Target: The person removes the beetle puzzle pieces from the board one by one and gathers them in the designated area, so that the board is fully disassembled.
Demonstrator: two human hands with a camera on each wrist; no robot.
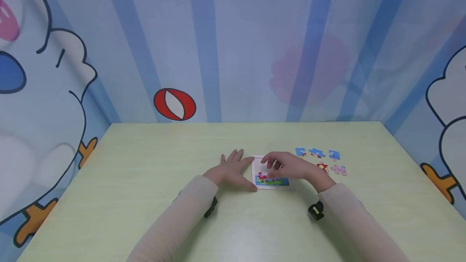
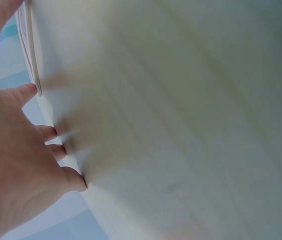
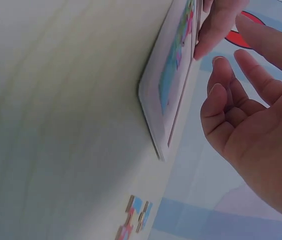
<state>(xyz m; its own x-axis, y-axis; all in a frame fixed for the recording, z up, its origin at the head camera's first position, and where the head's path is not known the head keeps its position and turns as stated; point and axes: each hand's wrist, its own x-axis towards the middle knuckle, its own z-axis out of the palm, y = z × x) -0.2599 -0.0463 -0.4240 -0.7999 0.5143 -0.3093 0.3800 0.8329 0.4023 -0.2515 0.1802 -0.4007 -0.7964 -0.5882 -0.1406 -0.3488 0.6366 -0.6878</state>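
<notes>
A white-framed jigsaw puzzle board (image 1: 273,186) lies flat on the table, its lower part filled with a coloured picture and its upper part plain white. My left hand (image 1: 233,173) is spread beside it, with the thumb and a fingertip touching the board's left edge near two corners. Over the board hovers my right hand (image 1: 293,165), its fingers partly bent. In the right wrist view, no piece shows in the right hand (image 3: 261,110). Several loose puzzle pieces (image 1: 334,155) lie to the board's right, one of them partly behind the right hand.
The pale table (image 1: 164,153) reaches back to a blue striped curtain (image 1: 240,51) printed with cartoon figures. A dark wrist device (image 1: 316,210) shows under the right sleeve, and another (image 1: 210,208) under the left.
</notes>
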